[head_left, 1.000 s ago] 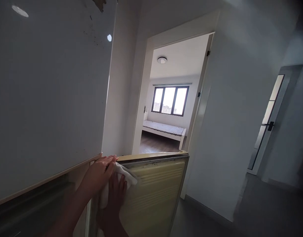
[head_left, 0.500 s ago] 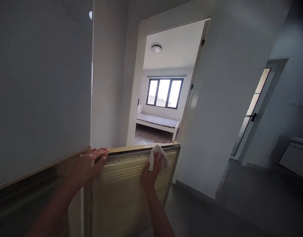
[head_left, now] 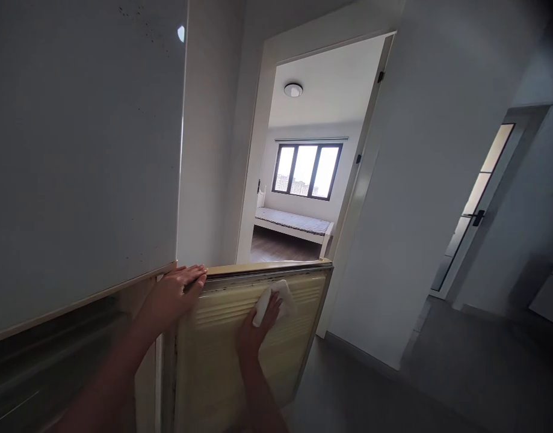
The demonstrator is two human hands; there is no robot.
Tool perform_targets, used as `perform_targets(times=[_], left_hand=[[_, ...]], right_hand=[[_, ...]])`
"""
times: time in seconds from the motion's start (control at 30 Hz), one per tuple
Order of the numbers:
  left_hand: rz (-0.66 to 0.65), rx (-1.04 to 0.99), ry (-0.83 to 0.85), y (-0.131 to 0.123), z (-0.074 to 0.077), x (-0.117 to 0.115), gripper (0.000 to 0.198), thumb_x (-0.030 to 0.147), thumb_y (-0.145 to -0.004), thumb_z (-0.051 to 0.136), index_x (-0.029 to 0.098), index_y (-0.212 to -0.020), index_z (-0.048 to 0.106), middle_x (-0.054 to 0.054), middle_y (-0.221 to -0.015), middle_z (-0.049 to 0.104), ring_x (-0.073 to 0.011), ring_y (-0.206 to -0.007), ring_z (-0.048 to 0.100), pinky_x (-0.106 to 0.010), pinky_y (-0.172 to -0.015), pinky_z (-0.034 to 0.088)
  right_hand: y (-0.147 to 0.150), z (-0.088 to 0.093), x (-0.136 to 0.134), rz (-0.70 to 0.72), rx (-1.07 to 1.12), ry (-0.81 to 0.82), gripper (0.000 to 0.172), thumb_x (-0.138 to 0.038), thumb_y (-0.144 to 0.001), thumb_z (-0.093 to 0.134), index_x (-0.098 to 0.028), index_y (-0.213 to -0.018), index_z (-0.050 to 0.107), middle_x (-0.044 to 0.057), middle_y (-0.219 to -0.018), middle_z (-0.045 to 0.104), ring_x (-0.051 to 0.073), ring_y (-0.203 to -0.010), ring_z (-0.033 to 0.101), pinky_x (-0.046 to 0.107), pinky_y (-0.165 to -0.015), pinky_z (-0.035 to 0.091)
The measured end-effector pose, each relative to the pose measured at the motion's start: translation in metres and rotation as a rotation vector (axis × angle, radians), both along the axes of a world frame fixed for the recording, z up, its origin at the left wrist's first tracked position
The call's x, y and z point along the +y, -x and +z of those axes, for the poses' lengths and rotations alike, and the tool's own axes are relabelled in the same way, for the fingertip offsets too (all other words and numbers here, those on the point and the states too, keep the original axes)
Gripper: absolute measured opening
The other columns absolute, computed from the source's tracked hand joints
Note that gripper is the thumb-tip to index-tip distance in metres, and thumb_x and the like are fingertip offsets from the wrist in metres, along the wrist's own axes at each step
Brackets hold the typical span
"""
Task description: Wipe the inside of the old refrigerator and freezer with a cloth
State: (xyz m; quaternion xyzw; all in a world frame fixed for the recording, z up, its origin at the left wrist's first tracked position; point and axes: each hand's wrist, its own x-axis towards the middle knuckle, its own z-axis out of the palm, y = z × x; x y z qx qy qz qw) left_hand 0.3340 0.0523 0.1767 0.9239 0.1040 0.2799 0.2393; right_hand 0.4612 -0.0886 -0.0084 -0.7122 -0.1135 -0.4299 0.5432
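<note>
An open fridge door (head_left: 213, 355) with a yellowed, ribbed inner panel stands before me. My left hand (head_left: 179, 291) is at its top edge near the hinge side, fingers lying along the top and thumb against the inner side, gripping the door. A white cloth (head_left: 283, 296) is bunched under my right hand (head_left: 257, 325), which presses it against the ribbed upper part of the panel. Dark grime marks the seal (head_left: 240, 284) just below the top edge. The cloth's underside is hidden.
At left rises the closed upper fridge door (head_left: 86, 156), dark specks near its top. Behind the open door, a doorway (head_left: 250, 198) shows a bed (head_left: 294, 221) and a window (head_left: 307, 171). To the right are a wall (head_left: 393, 240), grey floor (head_left: 361, 391) and a glazed door (head_left: 477, 204).
My right hand has slid the cloth down and left, from the door's top edge onto the ribbed panel. My left hand keeps its place on the door; the view has shifted slightly.
</note>
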Motion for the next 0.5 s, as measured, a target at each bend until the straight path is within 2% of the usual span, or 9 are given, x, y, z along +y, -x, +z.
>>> perform_targets(times=[0.07,0.13,0.2,0.27,0.37,0.43,0.5], left_hand=[[0.006,-0.003,-0.011,0.000,0.000,-0.001,0.066,0.061,-0.083,0.033,0.020,-0.123,0.066,-0.005,-0.137,0.067,-0.0250,-0.137,0.054,-0.047,-0.126,0.035],[0.015,0.001,-0.018,0.000,0.000,-0.002,0.066,0.060,-0.083,0.032,0.020,-0.124,0.065,-0.006,-0.138,0.066,-0.0252,-0.137,0.054,-0.046,-0.126,0.034],[0.017,0.014,-0.015,0.001,0.001,-0.003,0.068,0.060,-0.083,0.031,0.018,-0.126,0.064,-0.007,-0.140,0.065,-0.0260,-0.138,0.053,-0.046,-0.127,0.032],[0.018,0.032,0.000,0.002,0.002,-0.004,0.069,0.061,-0.082,0.030,0.019,-0.126,0.064,-0.007,-0.140,0.064,-0.0267,-0.139,0.051,-0.046,-0.127,0.032],[0.026,0.040,0.011,0.002,0.003,-0.003,0.068,0.061,-0.081,0.032,0.020,-0.124,0.066,-0.006,-0.140,0.065,-0.0283,-0.141,0.049,-0.048,-0.126,0.033],[0.021,0.020,0.009,0.000,0.002,-0.001,0.067,0.060,-0.079,0.034,0.020,-0.122,0.067,-0.007,-0.140,0.065,-0.0292,-0.140,0.050,-0.049,-0.126,0.034],[0.017,0.000,0.004,-0.001,0.000,0.001,0.066,0.058,-0.078,0.036,0.019,-0.120,0.068,-0.007,-0.138,0.066,-0.0297,-0.139,0.051,-0.050,-0.125,0.036]], right_hand=[[0.031,-0.021,0.032,0.051,-0.055,0.243,0.068,-0.029,-0.097,0.036,-0.013,-0.159,0.013,0.020,-0.161,0.030,0.033,-0.154,0.013,0.065,-0.116,0.026],[0.056,-0.034,0.051,0.139,-0.106,0.468,0.079,-0.032,-0.090,0.049,-0.014,-0.159,0.015,0.019,-0.161,0.031,0.038,-0.151,0.019,0.064,-0.113,0.031],[0.071,-0.041,0.055,0.253,-0.156,0.638,0.088,-0.039,-0.083,0.058,-0.017,-0.159,0.018,0.016,-0.161,0.033,0.041,-0.148,0.028,0.061,-0.112,0.034],[0.074,-0.044,0.047,0.363,-0.209,0.748,0.087,-0.044,-0.081,0.059,-0.024,-0.158,0.023,0.009,-0.159,0.039,0.038,-0.145,0.035,0.056,-0.113,0.036],[0.059,-0.047,0.022,0.414,-0.233,0.814,0.078,-0.044,-0.082,0.057,-0.034,-0.155,0.030,0.001,-0.155,0.045,0.034,-0.144,0.039,0.054,-0.114,0.036],[0.040,-0.052,0.002,0.321,-0.185,0.773,0.080,-0.037,-0.079,0.059,-0.031,-0.154,0.033,0.006,-0.156,0.044,0.037,-0.146,0.035,0.061,-0.115,0.032],[0.017,-0.055,-0.018,0.179,-0.128,0.662,0.079,-0.029,-0.079,0.055,-0.022,-0.155,0.034,0.013,-0.158,0.040,0.039,-0.149,0.026,0.067,-0.114,0.027]])
